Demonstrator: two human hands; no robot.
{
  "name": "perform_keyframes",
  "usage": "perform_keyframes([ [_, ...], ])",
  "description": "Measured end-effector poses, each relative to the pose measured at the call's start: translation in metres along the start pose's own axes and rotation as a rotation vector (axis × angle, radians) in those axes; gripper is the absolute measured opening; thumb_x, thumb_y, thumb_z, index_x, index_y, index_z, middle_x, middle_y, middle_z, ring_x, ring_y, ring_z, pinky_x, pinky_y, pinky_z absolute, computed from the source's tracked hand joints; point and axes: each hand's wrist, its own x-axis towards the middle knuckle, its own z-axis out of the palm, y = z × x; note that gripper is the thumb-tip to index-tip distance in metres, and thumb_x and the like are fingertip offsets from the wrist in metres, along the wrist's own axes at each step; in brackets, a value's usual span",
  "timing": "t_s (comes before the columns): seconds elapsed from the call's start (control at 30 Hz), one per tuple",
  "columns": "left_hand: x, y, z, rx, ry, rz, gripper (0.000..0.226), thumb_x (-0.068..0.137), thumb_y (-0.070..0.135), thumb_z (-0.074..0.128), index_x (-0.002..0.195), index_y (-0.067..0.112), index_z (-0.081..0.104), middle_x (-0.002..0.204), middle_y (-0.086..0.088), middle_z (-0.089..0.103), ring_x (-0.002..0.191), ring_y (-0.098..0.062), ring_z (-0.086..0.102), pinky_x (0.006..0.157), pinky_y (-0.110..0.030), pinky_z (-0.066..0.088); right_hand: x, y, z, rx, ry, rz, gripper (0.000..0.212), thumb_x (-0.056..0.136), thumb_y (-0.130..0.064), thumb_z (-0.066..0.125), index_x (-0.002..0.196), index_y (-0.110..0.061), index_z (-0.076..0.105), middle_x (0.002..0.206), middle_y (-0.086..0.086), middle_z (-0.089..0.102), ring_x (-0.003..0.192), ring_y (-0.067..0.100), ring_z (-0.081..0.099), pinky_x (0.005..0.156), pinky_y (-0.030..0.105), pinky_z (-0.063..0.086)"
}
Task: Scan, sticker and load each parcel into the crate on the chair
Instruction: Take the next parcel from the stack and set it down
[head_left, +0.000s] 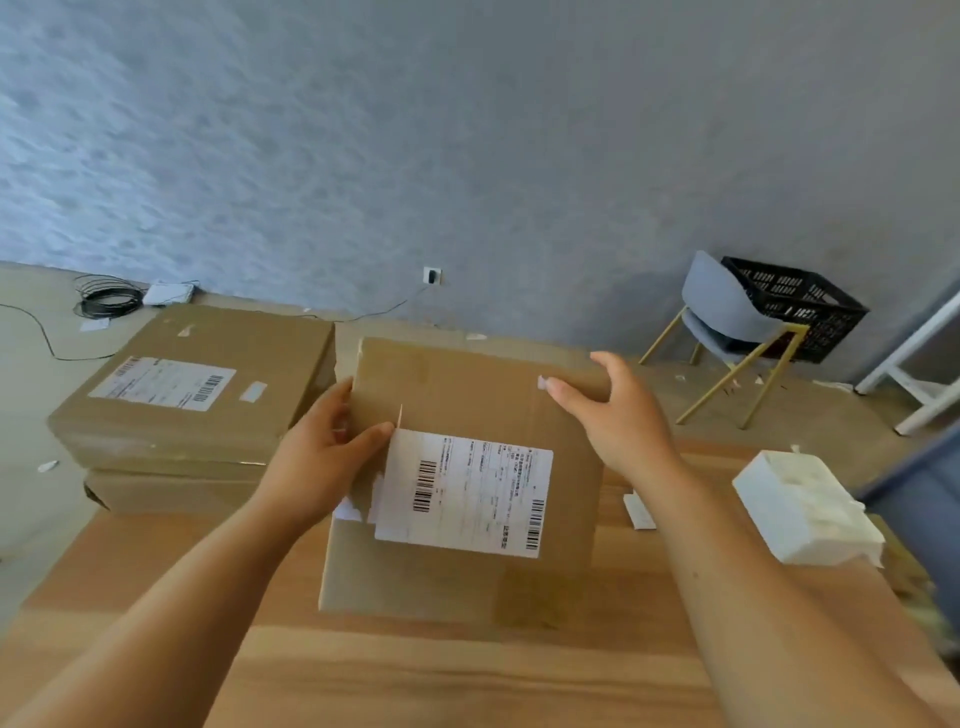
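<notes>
Parcel (467, 395) at bench (467, 675) centre, label (467, 493) up. Left hand (322, 462) grips its left edge, right hand (618, 421) holds far-right corner. Box stack (192, 395) close left, foam block (805, 509) right; crate (800, 306) on chair (727, 317) well apart.

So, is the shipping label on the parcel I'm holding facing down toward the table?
No, the white shipping label with its barcodes faces up on top of the cardboard parcel.

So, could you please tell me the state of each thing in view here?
parcel: closed, label up, held at two edges.
left hand: grips the parcel's left edge.
right hand: grips its far right corner.
black crate: on the grey chair, contents unseen.
stacked boxes: closed, two high.
wall socket: plugged in.
</notes>
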Motion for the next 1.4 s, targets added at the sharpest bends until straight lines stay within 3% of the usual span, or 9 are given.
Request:
perform_keyframes([
  [0.3,-0.035,-0.094,0.034,0.032,-0.248,-0.285,0.062,0.079,0.011,0.072,0.133,0.026,0.045,0.115,0.013,0.058,0.103,-0.011,0.059,0.084,-0.032,0.052,-0.046,0.085,0.056,-0.064,-0.152,0.346,0.065,0.076,-0.066,0.060,0.129,-0.031,0.049,0.133,-0.002,0.053,0.115,0.022,0.053,0.075,0.032,0.039],
  [0.43,-0.047,-0.121,0.032,0.140,-0.381,-0.272,0.070,0.079,0.015,0.071,0.135,0.039,0.037,0.113,0.018,0.055,0.093,0.000,0.056,0.069,-0.017,0.047,-0.071,0.107,0.074,0.031,-0.141,0.492,0.073,0.082,-0.045,0.068,0.142,-0.017,0.036,0.141,0.006,0.047,0.124,0.025,0.049,0.091,0.034,0.041],
  [0.6,-0.061,-0.140,0.033,0.369,-0.471,-0.249,0.077,0.079,0.027,0.072,0.142,0.035,0.027,0.139,-0.001,0.037,0.110,-0.019,0.054,0.085,-0.036,0.050,-0.108,0.111,0.081,-0.040,-0.293,0.408,0.076,0.082,-0.035,0.071,0.145,-0.022,0.031,0.150,0.002,0.032,0.132,0.020,0.039,0.105,0.036,0.037],
  [0.73,-0.053,-0.138,0.038,0.546,-0.464,-0.119,0.078,0.079,0.041,0.069,0.143,0.037,0.025,0.154,0.005,0.009,0.137,-0.032,0.017,0.106,-0.050,0.030,-0.151,0.100,0.077,-0.205,-0.438,0.232,0.086,0.073,-0.052,0.073,0.144,-0.031,0.031,0.150,-0.009,0.018,0.137,0.016,0.022,0.108,0.037,0.028],
  [0.9,-0.028,-0.133,0.057,0.724,-0.608,0.106,0.072,0.088,0.050,0.052,0.148,0.031,0.017,0.157,0.013,0.001,0.143,-0.020,-0.010,0.114,-0.048,0.012,-0.186,0.098,0.081,-0.443,-0.711,0.078,0.105,0.070,-0.058,0.072,0.151,-0.032,0.011,0.155,-0.012,-0.008,0.141,0.016,-0.008,0.116,0.041,0.010],
  [1.07,-0.028,-0.132,0.062,0.885,-0.656,0.160,0.068,0.090,0.056,0.038,0.148,0.026,0.018,0.158,0.008,0.005,0.144,-0.021,-0.013,0.116,-0.047,0.012,-0.178,0.113,0.073,-0.564,-0.673,0.116,0.089,0.082,-0.048,0.066,0.149,-0.043,0.007,0.157,-0.010,-0.015,0.141,0.017,-0.012,0.115,0.047,0.004],
  [1.17,-0.040,-0.127,0.053,0.890,-0.537,0.183,0.059,0.090,0.049,0.048,0.141,0.022,0.039,0.150,-0.003,0.031,0.143,-0.028,0.007,0.115,-0.047,0.007,-0.163,0.125,0.067,-0.635,-0.603,0.202,0.085,0.082,-0.050,0.064,0.147,-0.046,0.009,0.158,-0.007,-0.012,0.143,0.028,-0.006,0.113,0.055,0.006],
  [1.3,-0.054,-0.117,0.043,0.907,-0.457,0.207,0.033,0.088,0.039,0.057,0.118,0.028,0.062,0.112,0.001,0.055,0.111,-0.032,0.042,0.098,-0.049,0.031,-0.146,0.135,0.060,-0.667,-0.304,0.400,0.067,0.090,-0.044,0.056,0.147,-0.032,0.022,0.156,0.007,0.015,0.138,0.035,0.016,0.105,0.051,0.028],
  [1.4,-0.059,-0.115,0.047,0.811,-0.515,0.117,0.044,0.084,0.028,0.064,0.127,0.025,0.054,0.123,-0.005,0.046,0.111,-0.035,0.040,0.092,-0.044,0.039,-0.151,0.132,0.064,-0.532,-0.122,0.522,0.068,0.086,-0.045,0.062,0.141,-0.019,0.031,0.140,0.012,0.034,0.128,0.034,0.033,0.095,0.045,0.039],
])
